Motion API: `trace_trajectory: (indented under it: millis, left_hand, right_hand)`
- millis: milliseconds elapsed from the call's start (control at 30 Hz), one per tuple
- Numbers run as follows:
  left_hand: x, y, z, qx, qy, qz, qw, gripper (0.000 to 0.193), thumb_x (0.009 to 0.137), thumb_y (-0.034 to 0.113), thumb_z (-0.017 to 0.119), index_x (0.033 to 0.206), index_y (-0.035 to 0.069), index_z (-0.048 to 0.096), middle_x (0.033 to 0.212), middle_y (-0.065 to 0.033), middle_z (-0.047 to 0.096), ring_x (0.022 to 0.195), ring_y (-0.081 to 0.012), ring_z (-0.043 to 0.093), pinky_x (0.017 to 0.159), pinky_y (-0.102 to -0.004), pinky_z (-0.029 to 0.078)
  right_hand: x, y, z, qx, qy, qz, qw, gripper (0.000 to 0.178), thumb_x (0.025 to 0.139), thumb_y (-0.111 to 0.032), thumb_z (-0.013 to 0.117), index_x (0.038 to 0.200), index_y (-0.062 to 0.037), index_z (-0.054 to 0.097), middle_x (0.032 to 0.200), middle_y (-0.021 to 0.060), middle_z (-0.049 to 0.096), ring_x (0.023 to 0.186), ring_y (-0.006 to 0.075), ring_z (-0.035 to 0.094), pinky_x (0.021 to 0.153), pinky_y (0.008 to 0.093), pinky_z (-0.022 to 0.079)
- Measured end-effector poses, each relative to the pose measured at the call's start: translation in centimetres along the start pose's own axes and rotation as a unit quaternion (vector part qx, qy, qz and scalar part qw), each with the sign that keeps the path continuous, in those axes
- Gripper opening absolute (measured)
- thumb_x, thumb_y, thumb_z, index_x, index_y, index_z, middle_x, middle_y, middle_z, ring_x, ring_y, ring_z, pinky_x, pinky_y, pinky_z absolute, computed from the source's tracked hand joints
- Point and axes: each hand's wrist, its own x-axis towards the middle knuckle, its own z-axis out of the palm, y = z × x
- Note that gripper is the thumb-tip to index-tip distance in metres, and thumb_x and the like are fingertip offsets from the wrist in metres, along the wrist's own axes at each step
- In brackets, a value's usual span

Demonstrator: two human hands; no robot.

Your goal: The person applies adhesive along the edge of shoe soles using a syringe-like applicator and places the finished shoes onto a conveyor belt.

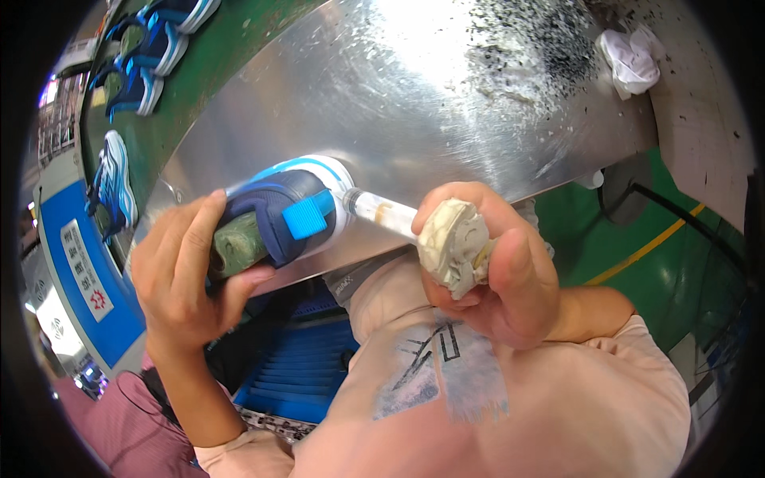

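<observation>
My left hand [179,267] grips a dark navy shoe [267,195] by its collar and side. The shoe has a white sole [328,171] with a light-blue stripe and a bright blue heel tab [307,215]. A green shoe last [239,245] fills its opening. In my right hand [522,275] is a clear syringe-like tube [386,215], with a lumpy off-white mass [453,247] at its near end between my fingers and thumb. The tube's far end meets or nearly touches the sole edge at the heel; contact is hard to tell.
Beneath the shoe lies a shiny metal table [382,119], strewn with black crumbs [534,56] at the far right. A crumpled white cloth [629,62] lies beyond them. Several similar shoes [143,84] stand on a green conveyor belt [211,68] at left. A blue crate [295,370] sits below.
</observation>
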Motion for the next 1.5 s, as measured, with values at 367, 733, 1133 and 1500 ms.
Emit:
trace_trajectory:
  millis: [367, 733, 1133, 1500]
  left_hand:
    - [1.9, 5.6, 0.2, -0.047, 0.01, -0.292, 0.955, 0.027, 0.077, 0.018, 0.059, 0.088, -0.006, 0.054, 0.058, -0.0158, 0.052, 0.048, -0.0305, 0.051, 0.045, -0.0343, 0.037]
    - [3.0, 6.7, 0.6, 0.013, 0.093, -0.318, 0.944, 0.033, 0.082, 0.022, 0.053, 0.063, -0.005, 0.052, 0.051, -0.0221, 0.049, 0.049, -0.0384, 0.051, 0.047, -0.0432, 0.036]
    - [1.1, 6.3, 0.0, -0.145, 0.107, -0.378, 0.908, 0.031, 0.084, 0.025, 0.047, 0.092, -0.003, 0.058, 0.073, -0.0254, 0.053, 0.071, -0.0389, 0.052, 0.065, -0.0442, 0.037]
    - [-7.3, -0.1, -0.1, -0.06, 0.145, 0.039, 0.987, 0.049, 0.065, 0.03, 0.07, 0.102, 0.004, 0.05, 0.113, -0.0179, 0.05, 0.111, -0.0418, 0.042, 0.095, -0.0552, 0.027]
  right_hand:
    - [-0.8, -0.9, 0.6, -0.056, 0.041, -0.055, 0.996, 0.07, 0.078, -0.06, 0.043, 0.11, 0.0022, 0.038, 0.071, 0.005, 0.049, 0.054, 0.0036, 0.036, 0.047, 0.0173, 0.029]
    - [-2.2, 1.2, 3.2, -0.149, 0.031, -0.138, 0.979, 0.063, 0.083, -0.051, 0.044, 0.113, 0.0036, 0.035, 0.087, 0.0058, 0.051, 0.067, 0.005, 0.045, 0.056, 0.018, 0.037]
    - [-2.5, 2.0, 4.4, -0.065, 0.062, -0.14, 0.986, 0.05, 0.087, -0.05, 0.039, 0.106, -0.0032, 0.044, 0.063, -0.0023, 0.045, 0.048, 0.004, 0.037, 0.041, 0.0177, 0.028]
    - [10.4, 0.6, 5.0, 0.171, -0.098, 0.232, 0.952, 0.038, 0.088, -0.049, 0.036, 0.087, -0.0138, 0.05, 0.054, -0.0081, 0.027, 0.045, 0.0031, 0.019, 0.036, 0.017, 0.016]
